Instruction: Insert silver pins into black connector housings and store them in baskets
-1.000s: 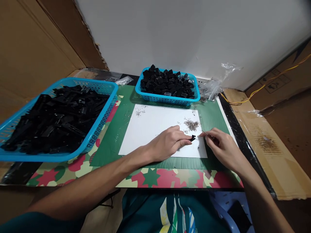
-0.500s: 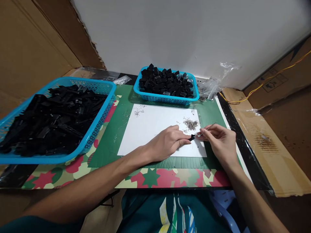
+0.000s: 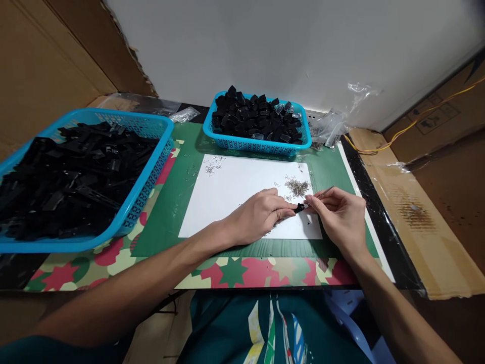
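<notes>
My left hand [image 3: 261,215] rests on the white sheet [image 3: 223,202], its thumb and index finger pinching a small black plastic part [image 3: 299,208]. Just right of that part, my right hand [image 3: 337,210] is closed in a pinch. A thin metal tool, perhaps tweezers [image 3: 326,191], shows along its fingers, mostly hidden by them. The right fingertips are at the black part's right end; whether they touch it I cannot tell. Behind the hands lies a pile of tiny metal pieces [image 3: 297,186], like springs or pins. A smaller scatter of metal pieces [image 3: 210,168] is at the sheet's far left corner.
A large blue basket [image 3: 131,212] of long black plastic parts stands at the left. Behind the sheet is a smaller blue basket [image 3: 257,145] of black caps. Clear plastic bags [image 3: 328,129] and a yellow cable [image 3: 397,134] lie at the back right, beside cardboard [image 3: 417,212].
The view has shifted slightly, so the baskets and sheet sit a little higher. My right fingertips have shifted slightly toward the black part. The left hand keeps its pinch.
</notes>
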`<state>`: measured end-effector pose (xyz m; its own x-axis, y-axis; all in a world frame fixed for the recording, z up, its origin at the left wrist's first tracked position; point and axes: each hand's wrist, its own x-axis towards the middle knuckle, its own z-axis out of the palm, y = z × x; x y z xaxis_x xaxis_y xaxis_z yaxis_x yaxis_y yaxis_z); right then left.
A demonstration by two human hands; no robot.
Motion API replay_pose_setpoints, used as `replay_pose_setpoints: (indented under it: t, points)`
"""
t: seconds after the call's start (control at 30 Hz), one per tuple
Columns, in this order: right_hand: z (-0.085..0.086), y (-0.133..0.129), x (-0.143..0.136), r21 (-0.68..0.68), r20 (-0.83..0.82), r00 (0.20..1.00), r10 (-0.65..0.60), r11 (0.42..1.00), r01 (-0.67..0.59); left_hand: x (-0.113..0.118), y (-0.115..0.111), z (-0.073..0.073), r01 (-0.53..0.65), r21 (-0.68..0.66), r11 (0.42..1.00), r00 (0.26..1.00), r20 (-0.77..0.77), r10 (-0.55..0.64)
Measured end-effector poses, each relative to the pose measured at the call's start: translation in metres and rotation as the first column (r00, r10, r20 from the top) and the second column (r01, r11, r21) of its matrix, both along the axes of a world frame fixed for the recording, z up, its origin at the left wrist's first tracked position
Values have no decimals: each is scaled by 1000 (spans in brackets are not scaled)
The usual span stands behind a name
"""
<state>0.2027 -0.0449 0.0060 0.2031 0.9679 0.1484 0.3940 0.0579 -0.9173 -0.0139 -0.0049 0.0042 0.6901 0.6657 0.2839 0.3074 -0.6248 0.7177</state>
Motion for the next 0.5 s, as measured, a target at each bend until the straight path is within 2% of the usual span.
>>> replay_pose_setpoints:
  t: [0.27, 0.43, 0.5]
  points:
    - [-1, -2, -5, 25, 90, 996, 6, 1000, -8, 1, 2, 2, 0, -35, 999, 1000, 8, 0]
    - [-4, -4, -9, 92, -117, 992, -38, 995, 49, -4, 0, 8, -10, -80, 997, 996, 86, 17]
    - [-3, -4, -7, 161, -139, 989, -51, 984, 73, -7, 0, 10, -74, -143, 987, 984, 153, 96]
